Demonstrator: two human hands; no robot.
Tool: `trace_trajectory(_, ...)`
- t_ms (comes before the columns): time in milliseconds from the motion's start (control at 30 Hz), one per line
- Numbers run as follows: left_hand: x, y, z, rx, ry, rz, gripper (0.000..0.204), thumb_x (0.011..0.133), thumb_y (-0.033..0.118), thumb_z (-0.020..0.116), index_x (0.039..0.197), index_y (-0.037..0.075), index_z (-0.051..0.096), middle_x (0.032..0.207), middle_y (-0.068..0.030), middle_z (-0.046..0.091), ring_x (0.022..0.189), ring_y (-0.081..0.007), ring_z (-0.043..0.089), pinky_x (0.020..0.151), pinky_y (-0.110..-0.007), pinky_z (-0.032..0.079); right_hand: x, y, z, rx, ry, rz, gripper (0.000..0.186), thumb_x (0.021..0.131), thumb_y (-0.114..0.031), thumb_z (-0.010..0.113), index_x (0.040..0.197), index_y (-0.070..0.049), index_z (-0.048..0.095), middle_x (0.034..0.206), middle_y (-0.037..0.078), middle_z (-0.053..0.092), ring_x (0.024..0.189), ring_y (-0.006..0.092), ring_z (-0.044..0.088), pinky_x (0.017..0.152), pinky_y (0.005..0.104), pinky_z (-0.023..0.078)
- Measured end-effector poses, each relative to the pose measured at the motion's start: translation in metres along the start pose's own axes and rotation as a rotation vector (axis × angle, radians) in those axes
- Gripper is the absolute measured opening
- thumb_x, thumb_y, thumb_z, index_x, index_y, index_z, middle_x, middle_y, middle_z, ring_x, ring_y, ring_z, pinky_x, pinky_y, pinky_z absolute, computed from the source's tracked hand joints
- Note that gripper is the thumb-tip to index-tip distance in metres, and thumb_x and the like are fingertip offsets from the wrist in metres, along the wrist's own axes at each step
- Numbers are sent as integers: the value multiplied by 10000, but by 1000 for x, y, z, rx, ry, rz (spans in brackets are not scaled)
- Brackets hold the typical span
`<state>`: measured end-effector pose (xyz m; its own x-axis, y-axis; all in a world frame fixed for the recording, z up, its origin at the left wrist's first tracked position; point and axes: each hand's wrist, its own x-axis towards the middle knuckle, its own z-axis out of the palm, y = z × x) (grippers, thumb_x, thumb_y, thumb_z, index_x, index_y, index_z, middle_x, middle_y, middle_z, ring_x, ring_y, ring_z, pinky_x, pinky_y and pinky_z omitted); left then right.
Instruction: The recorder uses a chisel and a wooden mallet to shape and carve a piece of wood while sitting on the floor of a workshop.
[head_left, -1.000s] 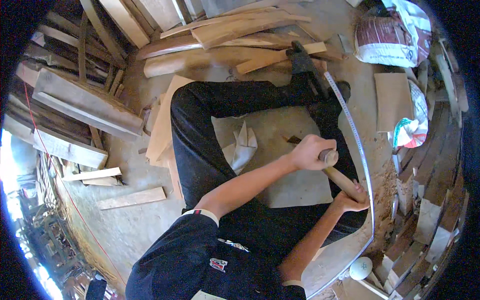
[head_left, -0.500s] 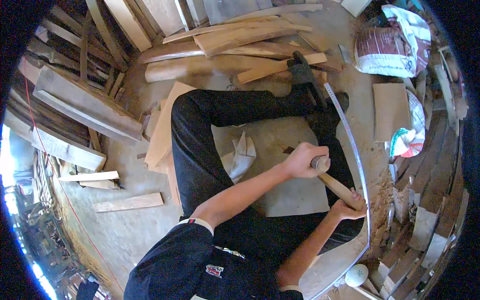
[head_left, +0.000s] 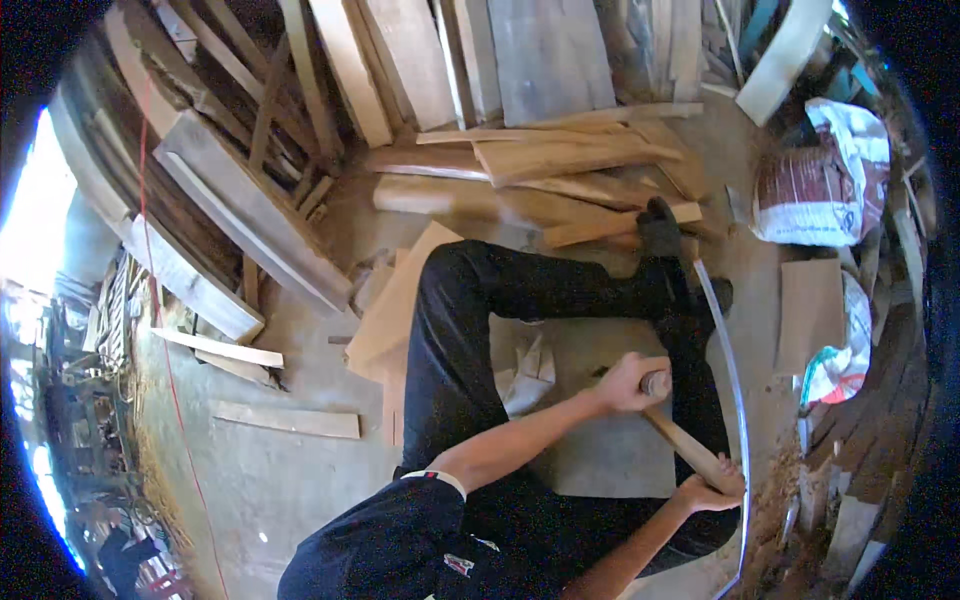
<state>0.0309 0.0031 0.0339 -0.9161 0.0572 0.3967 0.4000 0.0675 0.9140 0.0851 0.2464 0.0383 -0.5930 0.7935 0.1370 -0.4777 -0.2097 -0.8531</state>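
My left hand [head_left: 622, 384] is closed round a short wooden piece with a round, pale end [head_left: 656, 384]. From just below it a light wooden bar [head_left: 690, 442] slants down to the right. My right hand [head_left: 708, 492] grips the lower end of this bar, fingers wrapped round it. A long, thin, pale bluish strip [head_left: 738, 400] curves past that hand, running from near my foot to the lower edge. Whether the right hand touches the strip, and whether the two wooden pieces are joined, I cannot tell. My bent legs [head_left: 455, 340] in black trousers surround the hands.
Wooden boards [head_left: 570, 160] lie piled beyond my feet, and planks [head_left: 550, 60] lean behind them. White and brown sacks [head_left: 820, 190] stand at the far right, near a cardboard piece [head_left: 810, 315]. A red string [head_left: 165, 340] runs down the left. Loose wood strips [head_left: 285, 420] lie on the floor.
The view has tilted up, so the surroundings sit lower and farther right, with more leaning planks showing. Both hands keep their grips on the wooden pieces.
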Motion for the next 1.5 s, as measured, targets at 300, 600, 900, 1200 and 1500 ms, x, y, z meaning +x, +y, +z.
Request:
trace_trajectory(300,26,79,-46,-192,313,37,247,740,69,714,666,23,483,610,-49,486,536,-131,444,504,-277,364,-58,-46,80,142,-278,127,762,838,-750,217,837,-39,490,787,102,481,785,257,493,873,411,415)
trace_trajectory(600,15,192,-113,-531,802,179,255,811,28,657,657,68,458,538,20,443,422,-59,399,393,-211,332,-94,-101,87,115,-518,955,666,856,-609,308,1159,-63,542,1151,157,526,1070,320,486,801,537,469)
trace_trajectory(900,-18,283,-133,-830,779,586,144,882,108,520,787,92,412,501,-13,371,420,-119,330,446,-274,316,-81,-55,51,397,-774,1200,470,869,-281,528,1175,69,462,1284,229,424,1192,452,378,1011,618,325)
trace_trajectory(1200,-76,370,-153,-716,445,928,599,871,671,356,854,79,446,494,9,361,368,-92,300,346,-253,266,-108,31,35,121,-876,1358,361,824,-42,589,1160,46,489,1097,245,574,1052,341,577,906,382,505)
trace_trajectory(1500,-141,426,-186,-804,407,1160,524,902,621,359,742,126,420,488,13,433,347,-64,357,332,-218,321,-76,5,39,448,-1047,1520,523,854,-72,546,1282,142,334,1221,244,492,1109,345,533,942,389,465)
